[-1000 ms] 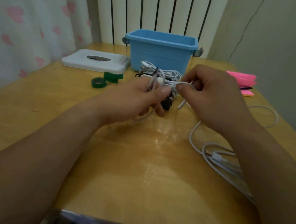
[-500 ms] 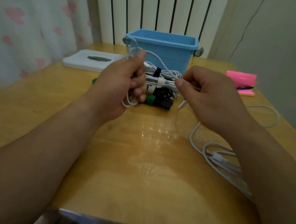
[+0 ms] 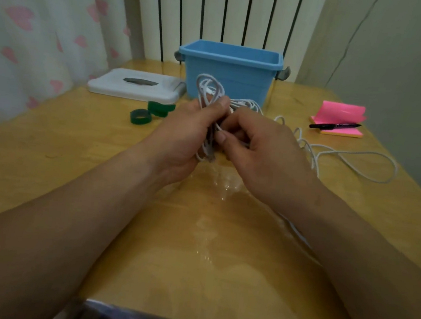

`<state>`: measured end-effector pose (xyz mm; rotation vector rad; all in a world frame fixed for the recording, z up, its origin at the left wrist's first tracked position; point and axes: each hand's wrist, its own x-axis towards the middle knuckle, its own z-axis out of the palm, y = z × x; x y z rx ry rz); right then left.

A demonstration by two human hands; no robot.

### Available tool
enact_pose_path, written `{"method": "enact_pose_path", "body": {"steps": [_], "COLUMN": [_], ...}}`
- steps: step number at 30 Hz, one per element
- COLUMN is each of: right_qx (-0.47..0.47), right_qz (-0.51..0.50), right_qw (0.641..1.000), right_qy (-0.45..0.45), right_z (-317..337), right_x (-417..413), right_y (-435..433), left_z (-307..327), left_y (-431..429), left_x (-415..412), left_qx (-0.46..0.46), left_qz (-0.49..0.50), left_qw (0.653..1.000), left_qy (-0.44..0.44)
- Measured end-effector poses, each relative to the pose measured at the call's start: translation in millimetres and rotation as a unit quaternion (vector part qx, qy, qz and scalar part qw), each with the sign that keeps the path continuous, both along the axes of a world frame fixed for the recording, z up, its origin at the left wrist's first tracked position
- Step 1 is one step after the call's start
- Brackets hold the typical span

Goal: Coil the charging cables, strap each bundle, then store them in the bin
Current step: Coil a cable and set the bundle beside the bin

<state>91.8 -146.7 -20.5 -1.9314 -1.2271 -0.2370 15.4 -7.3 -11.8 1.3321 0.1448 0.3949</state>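
Wooden table (image 3: 60,169), radiator (image 3: 214,11) at 12 o'clock; our left hand (image 3: 180,140) grips the cable coil (image 3: 208,86), right hand (image 3: 262,149) pinches it.

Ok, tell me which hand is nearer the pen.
Right. The right hand is left of the pen, pinching the cable; the left hand, gripping the cable too, is farther left.

Dim, soft indoor light with a warm cast. Glare shines on the glossy table (image 3: 207,226) between the forearms. Wide-angle bending curves the edges; the bottom edge is blurred.
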Motion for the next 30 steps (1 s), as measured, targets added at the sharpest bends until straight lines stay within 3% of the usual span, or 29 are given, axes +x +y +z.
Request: {"method": "enact_pose_path", "body": {"steps": [2,7,9,15,18,23,30], "right_qx": [-0.019,-0.078,-0.076,-0.08,-0.006,0.086,0.118], "right_qz": [-0.016,-0.042,-0.046,-0.098,-0.135,-0.138,-0.145], "right_qw": [1.0,0.996,0.996,0.989,0.989,0.986,0.98], "right_qy": [0.001,-0.017,-0.02,-0.077,-0.055,0.034,0.062], "right_z": [1,3,5,15,24,29,28], "right_x": [0,8,11,18,28,31,27], "right_y": [0,-6,-9,-19,-27,-28,-24], "left_z": [1,8,11,12,11,9,4], "left_y": [3,28,39,58,53,8,-12], "left_x": [1,0,-3,-11,-14,-15,-15], "left_qx": [-0.036,-0.233,-0.229,0.014,0.131,0.302,0.381], "left_qz": [0.016,0.048,0.064,0.109,0.107,-0.01,-0.098], "left_qw": [0.999,0.967,0.968,0.994,0.985,0.947,0.91], "left_qy": [-0.02,-0.09,-0.08,-0.011,0.027,0.111,0.131]}}
